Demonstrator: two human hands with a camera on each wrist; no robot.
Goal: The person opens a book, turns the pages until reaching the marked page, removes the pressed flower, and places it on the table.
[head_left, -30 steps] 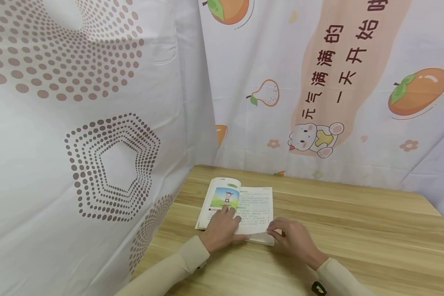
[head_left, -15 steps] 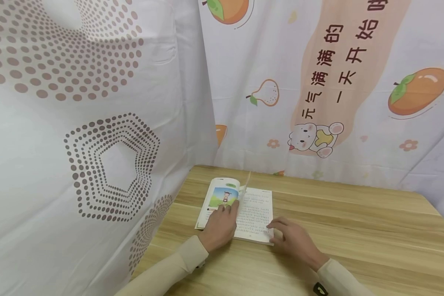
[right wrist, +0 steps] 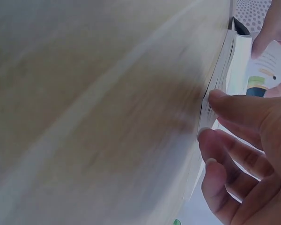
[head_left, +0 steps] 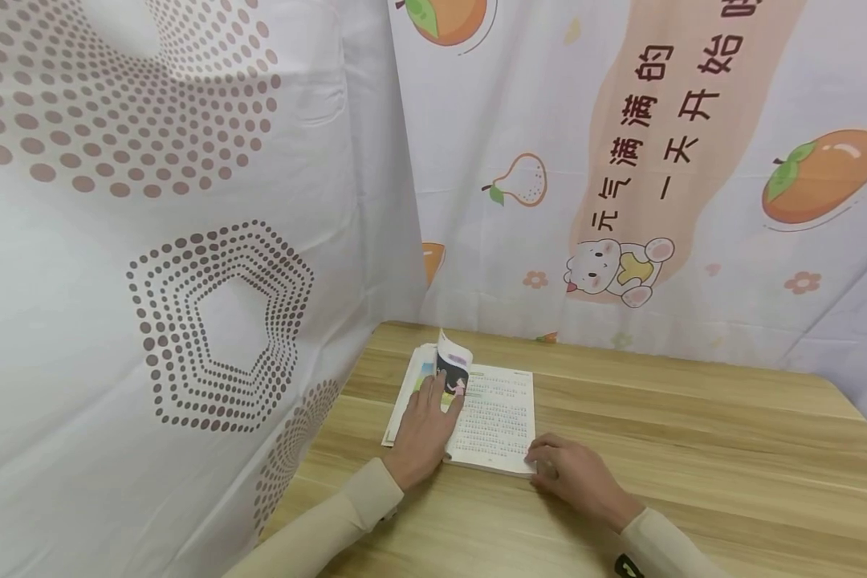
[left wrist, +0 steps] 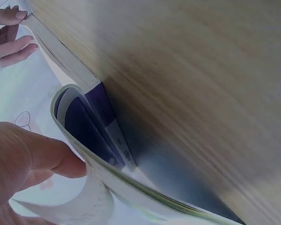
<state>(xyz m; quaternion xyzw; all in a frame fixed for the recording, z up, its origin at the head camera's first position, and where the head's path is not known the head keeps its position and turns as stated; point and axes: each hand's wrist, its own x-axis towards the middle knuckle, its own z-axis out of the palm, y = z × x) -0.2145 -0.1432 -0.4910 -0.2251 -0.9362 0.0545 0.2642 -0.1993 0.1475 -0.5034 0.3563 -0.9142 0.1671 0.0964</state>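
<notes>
An open picture book (head_left: 494, 421) lies on the wooden table in the head view, with printed text on its right page. One illustrated leaf (head_left: 453, 371) stands partly raised near the spine. My left hand (head_left: 422, 429) rests over the left pages with its fingers fairly straight. In the left wrist view, its thumb (left wrist: 61, 157) touches a curled page. My right hand (head_left: 574, 474) is at the book's lower right corner. Its thumb (right wrist: 234, 105) touches the page edges in the right wrist view, while the other fingers bend loosely, apart from the thumb.
The wooden table (head_left: 694, 449) extends to the right of the book. A dotted white curtain (head_left: 325, 201) hangs along the left side, and a fruit-patterned cloth (head_left: 477, 265) hangs behind the table.
A leaf has turned from right to left, bringing a dark illustration into view. My left hand has shifted slightly left over it. My right hand let the leaf go and stays by the corner.
</notes>
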